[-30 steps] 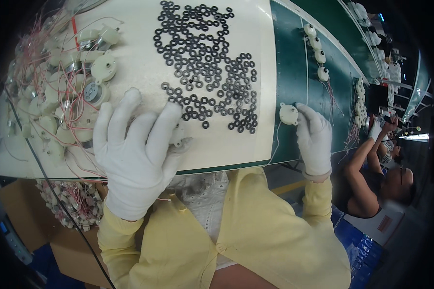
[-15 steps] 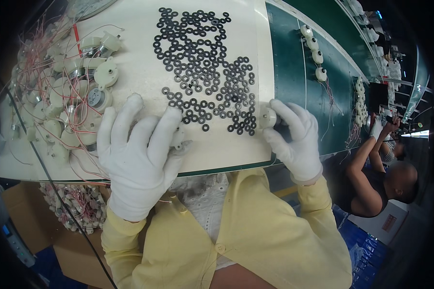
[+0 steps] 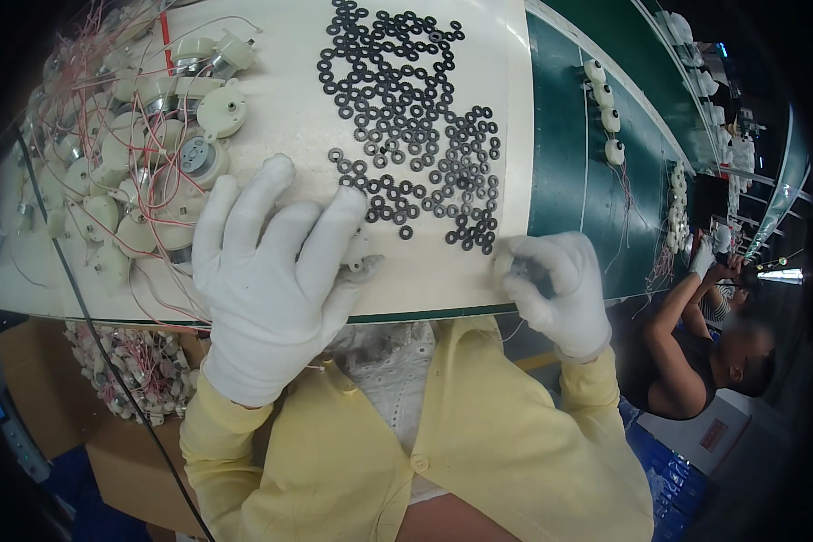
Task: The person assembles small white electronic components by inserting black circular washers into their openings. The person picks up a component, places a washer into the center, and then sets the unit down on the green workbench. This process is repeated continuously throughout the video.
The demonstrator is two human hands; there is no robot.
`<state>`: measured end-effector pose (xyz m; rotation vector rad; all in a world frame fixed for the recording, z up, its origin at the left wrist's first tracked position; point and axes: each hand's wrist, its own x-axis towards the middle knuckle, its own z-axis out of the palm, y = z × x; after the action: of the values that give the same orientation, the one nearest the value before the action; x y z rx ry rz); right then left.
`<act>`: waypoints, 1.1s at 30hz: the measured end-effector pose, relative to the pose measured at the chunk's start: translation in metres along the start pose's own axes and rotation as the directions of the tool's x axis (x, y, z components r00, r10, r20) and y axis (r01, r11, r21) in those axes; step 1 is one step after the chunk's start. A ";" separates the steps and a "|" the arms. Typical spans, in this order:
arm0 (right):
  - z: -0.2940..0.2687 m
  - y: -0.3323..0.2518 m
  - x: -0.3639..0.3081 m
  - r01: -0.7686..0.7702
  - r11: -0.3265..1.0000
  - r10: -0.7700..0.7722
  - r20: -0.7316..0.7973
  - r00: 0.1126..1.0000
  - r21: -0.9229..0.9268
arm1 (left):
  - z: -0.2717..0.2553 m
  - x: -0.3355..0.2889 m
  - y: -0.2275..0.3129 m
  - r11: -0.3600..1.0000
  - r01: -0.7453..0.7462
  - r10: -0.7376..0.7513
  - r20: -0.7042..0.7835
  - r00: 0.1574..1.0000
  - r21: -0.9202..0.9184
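My left hand (image 3: 266,271), in a white glove, rests low over the pale tabletop. Between its thumb and forefinger sits a small motor in a whitish housing (image 3: 359,248), mostly covered by the glove. My right hand (image 3: 565,294), gloved too, is curled by the table's right edge, thumb and fingers forming a ring. A whitish motor (image 3: 518,267) shows only partly at those fingertips, and a thin wire hangs beneath. Many small black rings (image 3: 397,90) lie spread flat on the tabletop beyond and between my hands.
A heap of whitish motors with red and white wires (image 3: 144,172) covers the table's left. Below it stands a cardboard box (image 3: 41,388) holding more. Right of the tabletop runs a green conveyor belt (image 3: 556,135) carrying several motors (image 3: 603,95). A co-worker (image 3: 677,352) sits farther right.
My right hand has come down slightly, and its fingers have curled in, hiding most of its motor. My left hand keeps its grip. The whole view has shifted a little.
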<state>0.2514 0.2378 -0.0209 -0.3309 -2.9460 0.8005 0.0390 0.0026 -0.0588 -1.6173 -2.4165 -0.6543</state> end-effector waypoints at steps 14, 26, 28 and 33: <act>0.004 -0.017 0.020 0.107 0.987 -0.123 -0.144 0.982 -0.117 | 0.006 -0.003 0.001 1.000 0.005 -0.006 -0.079 0.997 -0.005; -0.012 -0.031 0.025 0.106 0.921 -0.101 0.033 0.994 -0.376 | 0.006 -0.003 0.000 1.000 0.002 -0.002 -0.084 0.996 -0.004; -0.019 -0.035 0.023 0.089 0.915 -0.049 0.109 0.993 -0.393 | 0.006 -0.003 0.000 1.000 0.002 -0.002 -0.080 0.997 -0.005; -0.023 -0.038 0.025 0.064 0.906 0.021 0.196 0.980 -0.419 | 0.007 -0.003 -0.001 1.000 0.000 -0.001 -0.082 0.997 -0.006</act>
<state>0.2226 0.2231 0.0182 -0.2516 -3.2878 0.1830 0.0403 0.0025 -0.0667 -1.5603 -2.3597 -0.7144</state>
